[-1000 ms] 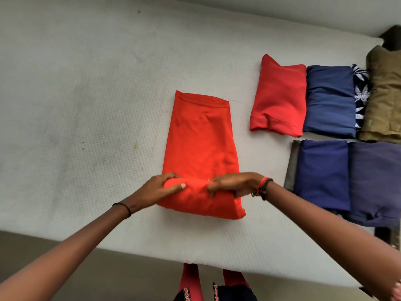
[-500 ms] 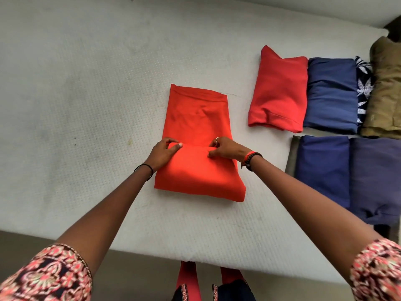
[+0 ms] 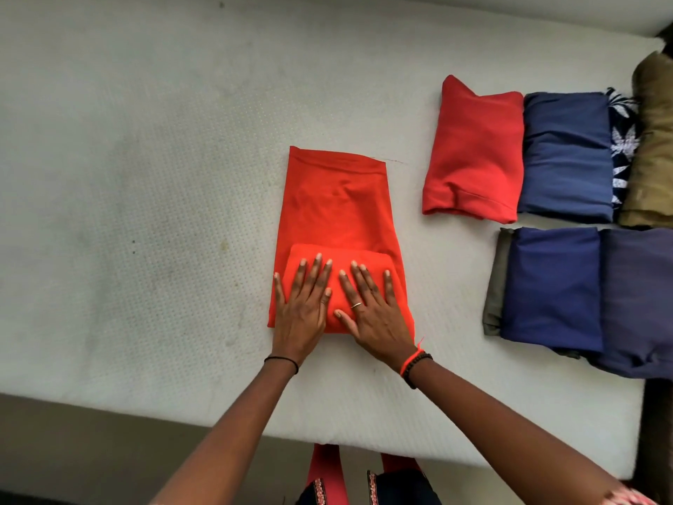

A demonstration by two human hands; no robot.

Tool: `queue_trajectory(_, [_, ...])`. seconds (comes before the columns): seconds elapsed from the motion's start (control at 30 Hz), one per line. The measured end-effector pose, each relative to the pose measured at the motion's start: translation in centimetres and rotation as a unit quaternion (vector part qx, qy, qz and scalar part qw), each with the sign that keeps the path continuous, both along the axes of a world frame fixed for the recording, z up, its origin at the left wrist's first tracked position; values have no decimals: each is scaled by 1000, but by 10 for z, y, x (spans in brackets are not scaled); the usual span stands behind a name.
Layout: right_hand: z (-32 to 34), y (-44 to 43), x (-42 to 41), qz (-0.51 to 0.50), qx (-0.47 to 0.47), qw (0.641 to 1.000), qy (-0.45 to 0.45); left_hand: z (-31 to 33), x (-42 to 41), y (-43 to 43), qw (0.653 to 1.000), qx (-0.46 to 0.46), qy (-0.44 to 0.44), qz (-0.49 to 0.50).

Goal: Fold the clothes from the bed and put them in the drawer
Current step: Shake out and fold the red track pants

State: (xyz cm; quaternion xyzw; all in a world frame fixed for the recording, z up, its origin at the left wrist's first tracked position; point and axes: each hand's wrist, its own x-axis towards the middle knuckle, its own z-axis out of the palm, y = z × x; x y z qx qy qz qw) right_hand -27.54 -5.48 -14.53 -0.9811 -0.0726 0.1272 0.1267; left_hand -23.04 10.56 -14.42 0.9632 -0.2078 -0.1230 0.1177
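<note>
Both hands now flat: the left hand (image 3: pixel 300 308) and right hand (image 3: pixel 371 311), fingers spread, press the folded end of the orange garment (image 3: pixel 335 202), no longer pinching it. First fold done. Right of it, the folded pile (image 3: pixel 561 158) waits on the bed (image 3: pixel 145 176).

We see 2 bare forearms reaching forward from below, converging; the left hand (image 3: pixel 300 308) lies flat, palm down, fingers spread and extended; the right hand (image 3: pixel 371 309) lies likewise beside it, thumbs nearly touching; each wrist carries a band; a ring marks 1 right finger.
</note>
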Motion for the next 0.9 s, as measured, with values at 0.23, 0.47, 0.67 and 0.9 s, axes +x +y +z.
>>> queue_trajectory(0.23, [-13,-6,9,34,-20,999,38,-16,-2,2,997,64,30,3])
queue_trajectory(0.47, [-4,-19,-7,66,6,998,4,0,-1,27,992,60,25,-110])
queue_trajectory(0.67, [-10,-56,-19,124,5,992,9,-3,-4,44,972,87,3,-216])
queue_trajectory(0.9, [-12,-46,-18,98,-38,994,32,-7,3,31,978,73,-2,-194])
